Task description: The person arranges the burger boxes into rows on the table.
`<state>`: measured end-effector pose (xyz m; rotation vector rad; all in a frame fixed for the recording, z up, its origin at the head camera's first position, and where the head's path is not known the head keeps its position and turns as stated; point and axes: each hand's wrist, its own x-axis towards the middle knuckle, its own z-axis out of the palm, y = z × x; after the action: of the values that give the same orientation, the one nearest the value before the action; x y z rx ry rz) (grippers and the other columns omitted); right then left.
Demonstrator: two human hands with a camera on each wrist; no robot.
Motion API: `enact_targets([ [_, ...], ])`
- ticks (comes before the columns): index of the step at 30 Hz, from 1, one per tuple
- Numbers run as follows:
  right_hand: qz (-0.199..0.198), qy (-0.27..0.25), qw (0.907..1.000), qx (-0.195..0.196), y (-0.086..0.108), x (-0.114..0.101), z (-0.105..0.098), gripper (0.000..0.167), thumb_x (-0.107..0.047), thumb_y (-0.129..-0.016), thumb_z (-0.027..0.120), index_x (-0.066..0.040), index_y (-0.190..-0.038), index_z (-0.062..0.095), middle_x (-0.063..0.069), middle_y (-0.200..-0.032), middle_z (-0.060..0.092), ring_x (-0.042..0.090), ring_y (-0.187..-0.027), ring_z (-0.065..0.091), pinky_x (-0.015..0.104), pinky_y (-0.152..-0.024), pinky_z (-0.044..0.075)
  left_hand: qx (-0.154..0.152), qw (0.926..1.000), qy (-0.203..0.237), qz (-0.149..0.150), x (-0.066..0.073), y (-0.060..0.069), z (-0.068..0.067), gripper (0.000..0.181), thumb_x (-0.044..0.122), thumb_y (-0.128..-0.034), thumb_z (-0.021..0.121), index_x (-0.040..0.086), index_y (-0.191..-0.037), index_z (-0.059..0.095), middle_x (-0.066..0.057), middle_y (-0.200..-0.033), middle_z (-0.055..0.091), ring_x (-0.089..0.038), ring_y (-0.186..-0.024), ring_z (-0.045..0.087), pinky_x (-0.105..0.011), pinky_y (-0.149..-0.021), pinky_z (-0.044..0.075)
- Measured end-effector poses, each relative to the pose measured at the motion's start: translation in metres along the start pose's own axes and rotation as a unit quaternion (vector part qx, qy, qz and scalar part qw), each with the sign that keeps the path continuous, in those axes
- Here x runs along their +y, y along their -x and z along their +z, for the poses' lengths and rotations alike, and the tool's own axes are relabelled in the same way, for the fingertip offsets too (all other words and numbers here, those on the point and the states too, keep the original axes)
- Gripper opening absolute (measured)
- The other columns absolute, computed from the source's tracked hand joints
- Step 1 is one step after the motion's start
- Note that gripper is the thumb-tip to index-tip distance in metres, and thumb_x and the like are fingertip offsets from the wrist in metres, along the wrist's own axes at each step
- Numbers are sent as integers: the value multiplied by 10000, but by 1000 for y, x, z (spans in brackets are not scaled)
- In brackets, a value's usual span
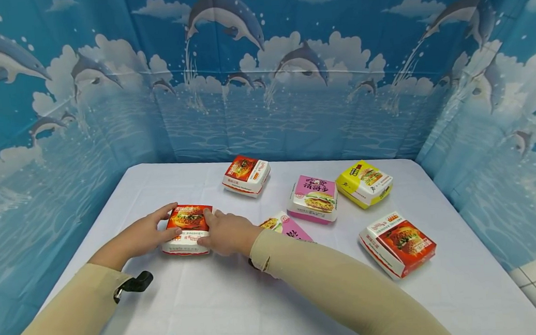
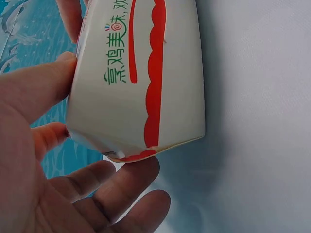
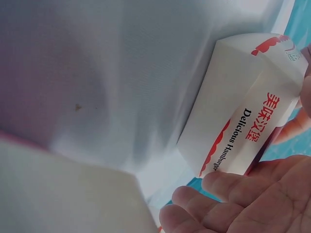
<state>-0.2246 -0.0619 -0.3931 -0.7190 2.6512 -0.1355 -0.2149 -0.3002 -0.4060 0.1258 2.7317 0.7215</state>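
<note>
On the left part of the table, a red-and-white hamburger box (image 1: 189, 221) sits between both hands, its lid down. My left hand (image 1: 144, 233) holds its left side, the thumb on the lid's near part and a finger at the far corner. From the right, my right hand (image 1: 228, 232) holds the opposite side, thumb and fingers touching lid and edge. In the left wrist view, fingertips of the left hand (image 2: 87, 189) touch the box's corner (image 2: 136, 97). In the right wrist view, the right hand (image 3: 262, 199) meets the box's end (image 3: 243, 116).
Partly behind the right forearm lies a pink-and-white burger box (image 1: 296, 230). Another pink box (image 1: 314, 198), a yellow box (image 1: 364, 183) and red-and-white boxes (image 1: 247, 175) stand farther back and right on the white table (image 1: 204, 317). A dolphin-print curtain (image 1: 255, 121) surrounds the table.
</note>
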Motion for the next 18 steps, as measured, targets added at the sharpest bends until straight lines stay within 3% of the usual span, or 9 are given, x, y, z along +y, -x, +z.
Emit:
enact_targets([
  [18,63,-72,9999,-87,3,-1,-6,832,-641,-1018,553,-246,-1688,258,19,-1714,362,215,-1529,444,409,-1210,439,-135,9996,159,-190,2,5,2,969,647,-945,671,166,-1665,237,-273,-1583,452,-516,-1398,467,-721,-1043,472],
])
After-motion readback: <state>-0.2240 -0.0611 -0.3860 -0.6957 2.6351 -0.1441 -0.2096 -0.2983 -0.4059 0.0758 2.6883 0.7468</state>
